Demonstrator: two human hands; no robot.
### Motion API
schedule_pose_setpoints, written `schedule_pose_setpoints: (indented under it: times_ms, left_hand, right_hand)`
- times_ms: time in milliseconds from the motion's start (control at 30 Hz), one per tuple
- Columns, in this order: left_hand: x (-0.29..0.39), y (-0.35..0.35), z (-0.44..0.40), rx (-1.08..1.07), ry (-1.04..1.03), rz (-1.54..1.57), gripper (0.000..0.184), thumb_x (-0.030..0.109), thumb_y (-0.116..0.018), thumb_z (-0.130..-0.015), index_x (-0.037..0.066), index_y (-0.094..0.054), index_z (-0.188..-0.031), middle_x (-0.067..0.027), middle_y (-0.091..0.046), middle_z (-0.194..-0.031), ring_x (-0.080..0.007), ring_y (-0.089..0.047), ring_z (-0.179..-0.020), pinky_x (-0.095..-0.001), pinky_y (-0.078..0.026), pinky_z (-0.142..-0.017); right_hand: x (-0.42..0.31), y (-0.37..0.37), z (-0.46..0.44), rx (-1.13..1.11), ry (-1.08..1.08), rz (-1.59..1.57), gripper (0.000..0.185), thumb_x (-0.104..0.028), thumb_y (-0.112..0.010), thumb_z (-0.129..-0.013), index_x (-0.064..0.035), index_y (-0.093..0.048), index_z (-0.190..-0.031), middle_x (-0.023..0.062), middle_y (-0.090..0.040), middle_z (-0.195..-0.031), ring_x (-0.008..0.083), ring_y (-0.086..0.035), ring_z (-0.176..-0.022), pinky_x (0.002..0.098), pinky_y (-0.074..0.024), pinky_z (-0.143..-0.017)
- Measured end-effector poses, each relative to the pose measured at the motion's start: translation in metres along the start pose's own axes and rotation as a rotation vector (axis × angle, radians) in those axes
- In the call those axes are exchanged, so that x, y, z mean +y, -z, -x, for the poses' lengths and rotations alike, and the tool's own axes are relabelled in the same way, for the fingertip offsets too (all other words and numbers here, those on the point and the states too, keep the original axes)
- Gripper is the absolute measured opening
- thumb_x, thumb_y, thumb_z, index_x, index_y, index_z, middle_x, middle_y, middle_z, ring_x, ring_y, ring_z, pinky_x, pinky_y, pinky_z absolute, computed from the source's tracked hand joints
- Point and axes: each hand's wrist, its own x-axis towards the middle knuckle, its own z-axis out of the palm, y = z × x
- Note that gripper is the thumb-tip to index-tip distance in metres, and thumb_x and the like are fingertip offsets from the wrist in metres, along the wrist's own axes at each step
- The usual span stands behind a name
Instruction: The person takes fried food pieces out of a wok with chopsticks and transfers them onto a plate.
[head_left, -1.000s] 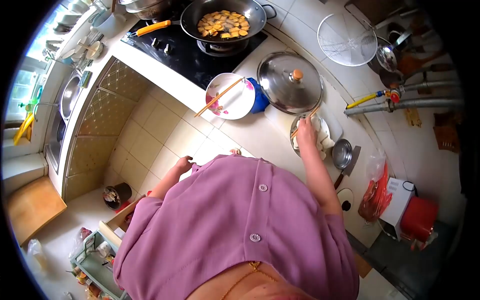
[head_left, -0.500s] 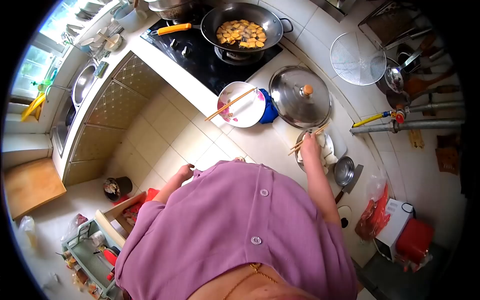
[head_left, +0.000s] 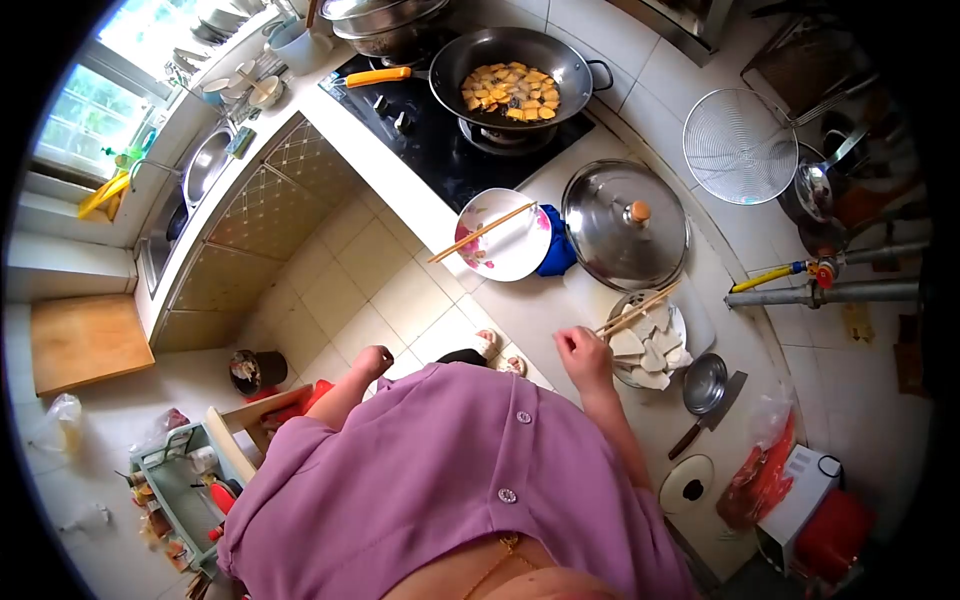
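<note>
My right hand (head_left: pixel 583 355) is just left of a bowl of pale white slices (head_left: pixel 655 350), fingers curled, with nothing visible in them. A pair of chopsticks (head_left: pixel 640 308) lies across the far rim of this bowl, apart from the hand. My left hand (head_left: pixel 372 362) hangs over the floor beside my body, loosely closed, with no object showing in it. Beyond the right hand, a flower-patterned white bowl (head_left: pixel 520 258) carries another pair of chopsticks (head_left: pixel 480 233). On the stove, a wok (head_left: pixel 575 85) holds yellow-brown pieces (head_left: pixel 512 92) in liquid.
A steel lid (head_left: pixel 610 235) with a wooden knob sits beside a blue cloth (head_left: pixel 556 258). Nearer on the right counter are a metal ladle (head_left: pixel 705 383), a cleaver (head_left: pixel 722 398) and a small lid (head_left: pixel 687 485). A wire strainer (head_left: pixel 740 145) hangs on the wall.
My right hand has left the chopsticks and moved left, away from the bowl, uncovering the white slices. The chopsticks stay on the bowl. The whole view has shifted slightly.
</note>
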Motion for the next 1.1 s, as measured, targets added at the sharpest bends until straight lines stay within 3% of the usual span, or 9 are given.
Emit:
schedule_pose_setpoints:
  times_ms: [100, 233, 367, 567, 633, 667, 767, 933, 1100]
  left_hand:
    - [0.011, 0.034, 0.015, 0.210, 0.043, 0.011, 0.028, 0.032, -0.066, -0.079, 0.007, -0.069, -0.093, -0.0157, -0.068, -0.089, -0.0311, -0.065, -0.084, -0.0396, -0.051, -0.077]
    - [0.027, 0.102, -0.019, 0.535, 0.034, 0.111, 0.039, 0.042, -0.056, -0.084, 0.005, -0.067, -0.088, -0.0200, -0.065, -0.089, -0.0372, -0.062, -0.085, -0.0430, -0.049, -0.076]
    - [0.055, 0.166, -0.086, 0.806, -0.421, 0.258, 0.022, 0.018, -0.059, -0.085, 0.004, -0.062, -0.102, -0.0172, -0.064, -0.081, -0.0294, -0.063, -0.072, -0.0354, -0.049, -0.065]
    - [0.121, 0.287, -0.140, 0.502, -0.531, 0.290, 0.023, 0.016, -0.059, -0.084, 0.010, -0.061, -0.106, -0.0133, -0.063, -0.075, -0.0269, -0.061, -0.070, -0.0352, -0.049, -0.065]
    - [0.128, 0.319, -0.168, 0.518, -0.580, 0.238, 0.025, 0.019, -0.062, -0.083, 0.012, -0.061, -0.106, -0.0118, -0.062, -0.073, -0.0257, -0.061, -0.069, -0.0351, -0.048, -0.065]
    - [0.136, 0.337, -0.179, 0.476, -0.555, 0.221, 0.027, 0.022, -0.065, -0.082, 0.011, -0.062, -0.106, -0.0117, -0.063, -0.080, -0.0262, -0.062, -0.072, -0.0348, -0.049, -0.066]
    - [0.157, 0.367, -0.218, 0.565, -0.755, 0.207, 0.032, 0.021, -0.068, -0.079, 0.008, -0.060, -0.107, -0.0139, -0.061, -0.093, -0.0284, -0.062, -0.075, -0.0359, -0.050, -0.070]
    - [0.204, 0.392, -0.264, 0.586, -0.819, 0.149, 0.049, 0.028, -0.073, -0.075, 0.004, -0.055, -0.114, -0.0187, -0.056, -0.106, -0.0340, -0.058, -0.098, -0.0388, -0.048, -0.084]
    - [0.230, 0.396, -0.270, 0.509, -0.752, 0.071, 0.052, 0.031, -0.069, -0.077, 0.004, -0.053, -0.118, -0.0199, -0.055, -0.110, -0.0352, -0.057, -0.101, -0.0387, -0.047, -0.089]
  right_hand:
    - [-0.015, -0.007, 0.009, -0.081, -0.047, -0.014, 0.033, -0.020, -0.065, -0.082, -0.0023, -0.048, -0.061, 0.0146, -0.049, -0.059, 0.0323, -0.050, -0.053, 0.0409, -0.0383, -0.049]
    - [-0.015, -0.026, 0.019, -0.101, -0.157, -0.020, 0.026, -0.020, -0.063, -0.084, -0.0030, -0.052, -0.067, 0.0152, -0.051, -0.060, 0.0324, -0.052, -0.054, 0.0402, -0.0391, -0.049]
    - [-0.034, -0.038, 0.000, -0.118, -0.352, -0.026, 0.013, -0.020, -0.060, -0.086, -0.0073, -0.059, -0.085, 0.0118, -0.059, -0.064, 0.0315, -0.058, -0.057, 0.0393, -0.0442, -0.052]
    - [-0.083, -0.103, -0.044, -0.005, -0.369, 0.042, 0.013, -0.016, -0.061, -0.085, -0.0065, -0.060, -0.093, 0.0111, -0.063, -0.075, 0.0280, -0.061, -0.067, 0.0372, -0.0481, -0.061]
    - [-0.098, -0.130, -0.054, -0.051, -0.431, 0.003, 0.020, -0.013, -0.062, -0.082, -0.0060, -0.060, -0.100, 0.0126, -0.063, -0.097, 0.0290, -0.061, -0.091, 0.0373, -0.0484, -0.079]
    - [-0.103, -0.140, -0.063, -0.047, -0.446, 0.009, 0.020, -0.013, -0.062, -0.082, -0.0060, -0.060, -0.100, 0.0126, -0.063, -0.097, 0.0290, -0.061, -0.091, 0.0373, -0.0484, -0.079]
    - [-0.112, -0.168, -0.073, -0.147, -0.324, 0.264, 0.048, -0.008, -0.063, -0.076, -0.0071, -0.051, -0.123, 0.0157, -0.044, -0.132, 0.0350, -0.037, -0.128, 0.0420, -0.0310, -0.106]
    - [-0.132, -0.181, -0.089, -0.132, -0.400, 0.321, 0.061, -0.006, -0.064, -0.074, -0.0085, -0.044, -0.131, 0.0164, -0.037, -0.139, 0.0366, -0.028, -0.133, 0.0440, -0.0259, -0.109]
    - [-0.140, -0.183, -0.093, -0.154, -0.460, 0.308, 0.061, -0.006, -0.063, -0.074, -0.0090, -0.044, -0.132, 0.0162, -0.036, -0.140, 0.0353, -0.027, -0.134, 0.0436, -0.0256, -0.109]
